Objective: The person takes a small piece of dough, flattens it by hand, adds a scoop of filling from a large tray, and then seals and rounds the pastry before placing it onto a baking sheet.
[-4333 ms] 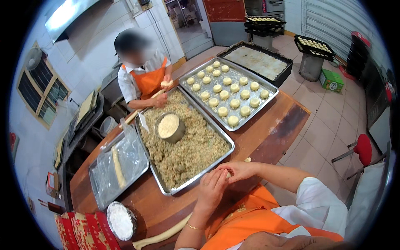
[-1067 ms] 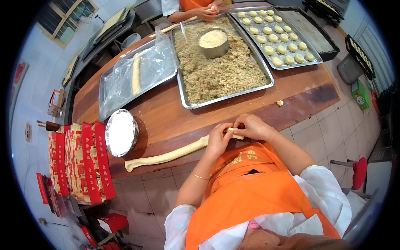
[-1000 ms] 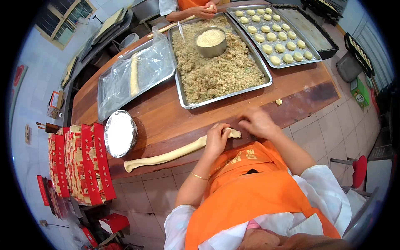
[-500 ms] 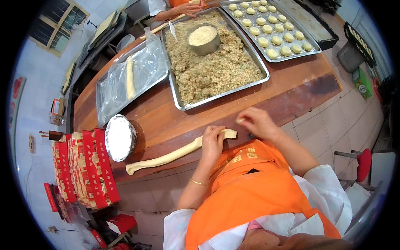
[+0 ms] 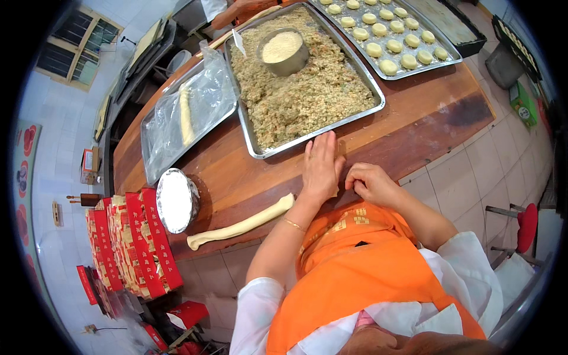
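Note:
A long roll of pale dough (image 5: 242, 226) lies along the near edge of the wooden table, its right end close to my left wrist. My left hand (image 5: 321, 167) is stretched out palm down on the wood, fingers straight and pointing at the filling tray. A bit of pale dough (image 5: 335, 193) peeps out beside the heel of that hand; the rest of it is hidden. Just to the right, my right hand (image 5: 374, 183) has its fingers curled in near the left thumb. What those fingers hold, if anything, cannot be seen.
Beyond my hands, a metal tray of crumbly filling (image 5: 313, 100) carries a round tin (image 5: 291, 62). A plastic-lined tray (image 5: 160, 142) holds another dough roll, with a bowl of white powder (image 5: 176, 201) nearer. Round dough cakes (image 5: 408, 61) fill a tray at far right. A co-worker's arm (image 5: 228, 15) shows behind.
My left hand has left the dough roll and now lies flat farther forward. The roll's right end is shorter. My right hand has come down nearer the left.

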A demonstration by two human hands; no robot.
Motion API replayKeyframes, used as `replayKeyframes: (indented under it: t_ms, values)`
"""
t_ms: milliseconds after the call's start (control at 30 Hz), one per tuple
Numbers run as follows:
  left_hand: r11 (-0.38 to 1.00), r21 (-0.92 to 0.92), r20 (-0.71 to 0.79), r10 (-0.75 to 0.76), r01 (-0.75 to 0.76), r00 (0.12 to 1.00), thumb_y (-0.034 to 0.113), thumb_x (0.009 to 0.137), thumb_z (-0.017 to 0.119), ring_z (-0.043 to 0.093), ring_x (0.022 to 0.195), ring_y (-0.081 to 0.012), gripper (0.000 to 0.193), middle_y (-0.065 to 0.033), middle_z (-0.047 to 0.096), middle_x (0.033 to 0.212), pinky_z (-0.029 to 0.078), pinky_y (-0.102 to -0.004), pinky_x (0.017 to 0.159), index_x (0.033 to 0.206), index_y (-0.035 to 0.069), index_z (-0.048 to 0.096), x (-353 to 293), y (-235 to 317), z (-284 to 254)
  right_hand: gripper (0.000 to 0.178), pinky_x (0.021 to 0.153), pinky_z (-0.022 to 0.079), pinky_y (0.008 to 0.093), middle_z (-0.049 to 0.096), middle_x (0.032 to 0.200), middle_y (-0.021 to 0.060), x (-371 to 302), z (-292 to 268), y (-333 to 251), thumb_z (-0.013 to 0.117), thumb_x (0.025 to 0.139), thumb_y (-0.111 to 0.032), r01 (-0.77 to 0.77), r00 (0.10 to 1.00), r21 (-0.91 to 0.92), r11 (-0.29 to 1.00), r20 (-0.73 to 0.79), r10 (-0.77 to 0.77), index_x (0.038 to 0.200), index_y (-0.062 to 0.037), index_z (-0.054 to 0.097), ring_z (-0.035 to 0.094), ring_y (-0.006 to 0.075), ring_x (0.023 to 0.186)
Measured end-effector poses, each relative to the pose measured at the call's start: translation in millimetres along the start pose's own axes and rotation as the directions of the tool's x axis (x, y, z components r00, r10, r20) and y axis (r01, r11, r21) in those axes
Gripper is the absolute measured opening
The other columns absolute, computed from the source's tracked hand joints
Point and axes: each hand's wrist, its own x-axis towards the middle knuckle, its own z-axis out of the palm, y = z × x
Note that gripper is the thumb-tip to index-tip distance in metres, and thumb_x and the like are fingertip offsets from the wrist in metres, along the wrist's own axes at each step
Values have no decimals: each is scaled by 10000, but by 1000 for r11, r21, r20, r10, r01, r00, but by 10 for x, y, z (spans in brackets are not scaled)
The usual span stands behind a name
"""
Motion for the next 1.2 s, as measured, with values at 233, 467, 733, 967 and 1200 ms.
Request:
replayKeyframes:
  t_ms: [233, 467, 733, 967, 1200]
  values:
    - [981, 146, 276, 85, -129, 957, 383, 917, 615, 165, 1503, -341, 748, -179, 176, 1619, 102, -556, 1193, 1544, 126, 297, -61, 77, 9, 125, 648, 485, 354, 621, 839, 114, -237, -284, 141, 547, 795, 77, -84, 973, 42, 996, -210, 91, 833, -13, 625, 612, 283, 736]
    - [976, 172, 299, 80, -136, 951, 402, 924, 586, 145, 1508, -325, 768, -164, 194, 1615, 87, -553, 1195, 1561, 144, 244, 46, -30, 86, 129, 637, 480, 328, 617, 832, 115, -36, -357, 17, 550, 791, 86, 122, 927, 46, 991, -361, -98, 835, -10, 625, 614, 271, 725]
    - [967, 121, 94, 213, -224, 972, 238, 881, 619, 373, 1399, -304, 627, -163, 451, 1464, 223, -455, 1159, 1434, 22, 416, 256, 3, 117, 140, 631, 474, 324, 618, 824, 105, -372, -434, 30, 547, 781, 96, -14, 933, 37, 999, -360, 26, 826, -9, 628, 607, 260, 716]
    - [971, 59, -45, 235, -232, 971, 353, 938, 546, 283, 1467, -291, 639, -135, 364, 1547, 146, -483, 1197, 1482, 64, 379, -77, 203, 81, 151, 644, 480, 332, 618, 822, 108, -689, -366, 85, 550, 779, 96, -18, 937, -22, 1000, -349, 9, 833, -17, 633, 617, 248, 730]
    - [966, -259, -48, -27, 14, 998, 72, 922, 520, 422, 1378, -365, 502, -220, 473, 1449, 326, -449, 1143, 1415, 2, 459, -568, -108, 96, 91, 681, 516, 334, 657, 867, 128, -371, -320, 5, 610, 888, 6, 25, 932, -56, 998, -359, -43, 966, -19, 650, 658, 276, 777]
